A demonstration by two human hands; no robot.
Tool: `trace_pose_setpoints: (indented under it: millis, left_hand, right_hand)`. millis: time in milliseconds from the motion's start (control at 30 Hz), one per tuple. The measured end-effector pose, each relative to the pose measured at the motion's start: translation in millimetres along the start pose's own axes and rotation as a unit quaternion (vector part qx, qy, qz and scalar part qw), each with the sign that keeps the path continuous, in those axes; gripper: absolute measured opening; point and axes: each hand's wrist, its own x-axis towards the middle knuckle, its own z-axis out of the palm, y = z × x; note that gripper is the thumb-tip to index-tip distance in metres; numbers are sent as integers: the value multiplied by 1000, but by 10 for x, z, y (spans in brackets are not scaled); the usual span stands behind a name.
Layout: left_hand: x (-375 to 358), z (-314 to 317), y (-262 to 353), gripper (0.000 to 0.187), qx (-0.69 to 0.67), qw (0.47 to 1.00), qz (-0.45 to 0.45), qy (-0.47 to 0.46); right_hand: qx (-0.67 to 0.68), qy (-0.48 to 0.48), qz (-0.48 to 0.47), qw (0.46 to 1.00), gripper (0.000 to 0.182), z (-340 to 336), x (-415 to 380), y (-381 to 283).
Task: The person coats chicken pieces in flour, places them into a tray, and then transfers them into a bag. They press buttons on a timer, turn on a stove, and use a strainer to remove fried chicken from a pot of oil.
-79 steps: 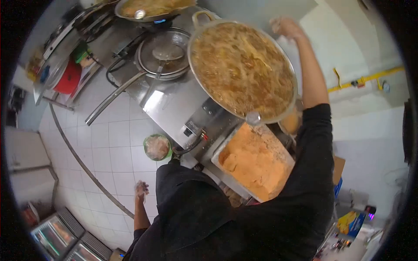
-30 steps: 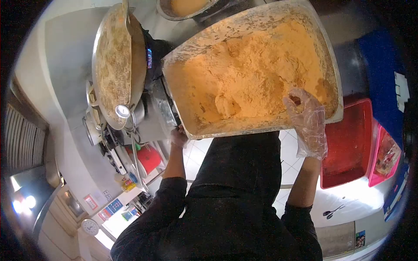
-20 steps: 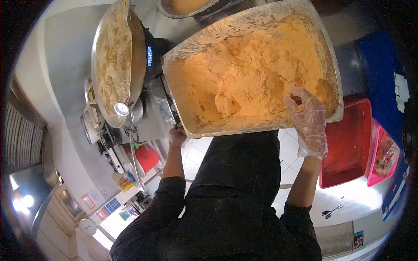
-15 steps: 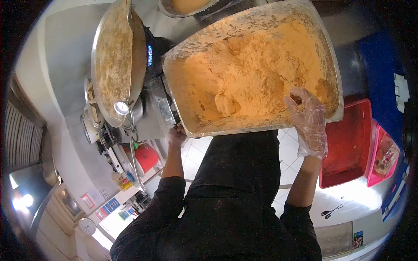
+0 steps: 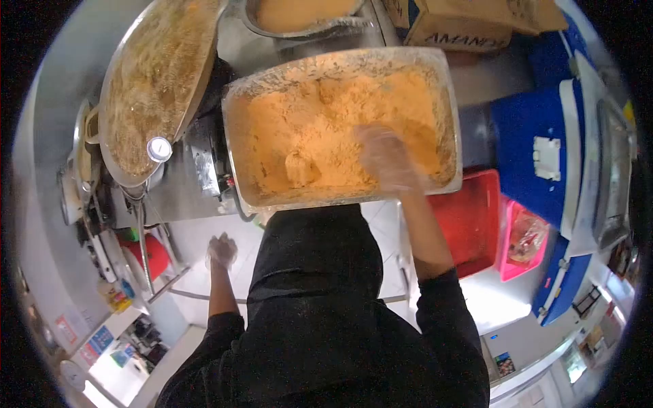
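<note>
A metal tub (image 5: 340,202) holds loose orange breading flour (image 5: 326,122), with a coated lump (image 5: 298,170) near its front left. My right hand (image 5: 388,160), in a clear plastic glove, reaches over or into the flour right of centre. Motion smears its fingers, and I cannot see whether they hold anything. My left hand (image 5: 222,250), also gloved, hangs below the counter's front edge, apart from everything, its fingers loosely spread with nothing visible in them. Left of the tub, a big pan (image 5: 112,146) contains bubbling oil, and a dial thermometer (image 5: 159,149) sits at its near end.
Behind the tub stands a bowl (image 5: 306,30) of orange liquid, with a cardboard box (image 5: 462,27) to its right. At right are a red tray (image 5: 469,224), a pink basket (image 5: 524,238) holding a plastic bag, and a blue cooler (image 5: 527,149).
My right hand has moved from the tub's front right further into the flour. My left hand has dropped back from the counter edge. The view has swung right, showing the box and cooler.
</note>
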Motion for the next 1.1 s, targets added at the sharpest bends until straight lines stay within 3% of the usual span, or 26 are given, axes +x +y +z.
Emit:
trace_pose_setpoints:
  millis: [33, 100, 133, 233, 333, 433, 533, 633, 733, 767, 833, 867, 900, 1000, 1100]
  left_hand:
    - [-132, -23, -185, 44, 78, 997, 23, 19]
    - [-610, 93, -704, 48, 298, 948, 72, 89]
    - [-698, 57, -908, 55, 306, 943, 74, 108]
    - [-960, -330, -1451, 64, 398, 901, 137, 106]
    - [-646, -1075, -1980, 66, 198, 956, 93, 194]
    - [-659, -1515, -2181, 66, 189, 959, 75, 200]
    - [-640, -1722, -2261, 66, 179, 963, 79, 186]
    - [-441, -1741, -2150, 66, 145, 973, 103, 150]
    - [-446, -1503, -1845, 65, 201, 962, 167, 80]
    - [-538, -1385, -1736, 64, 245, 947, 197, 56]
    - [-571, -1037, -1616, 63, 195, 951, 191, 144]
    - [-556, -1048, -1523, 62, 225, 951, 192, 93]
    - [-553, -1024, -1465, 61, 229, 951, 180, 103]
    - [-587, -817, -1270, 59, 213, 954, 154, 145]
    - [-462, -987, -1261, 61, 158, 958, 205, 124]
  right_hand:
    - [-51, -49, -37, 997, 22, 44, 112, -143]
    - [-146, -30, -92, 985, 20, 217, 175, -239]
    - [-191, -19, -122, 974, 19, 253, 214, -311]
    - [-135, 18, -187, 973, 19, 44, 186, -332]
    - [-166, -5, -151, 975, 18, 194, 217, -325]
    - [-218, -19, -72, 973, 13, 531, 254, -373]
    - [-267, 5, -165, 950, 15, 524, 270, -359]
    - [-247, -145, -143, 947, 24, 297, 424, -510]
    - [-219, -282, -101, 928, 33, 125, 615, -739]
    - [-154, -315, -96, 932, 40, 169, 692, -816]
    - [-17, -372, -74, 925, 54, 315, 844, -952]
    - [9, -394, -15, 919, 56, 451, 879, -1050]
    - [33, -413, 43, 909, 58, 672, 894, -1163]
    - [8, -436, 87, 896, 60, 1072, 831, -1476]
    - [-46, -394, 89, 914, 57, 1288, 665, -1631]
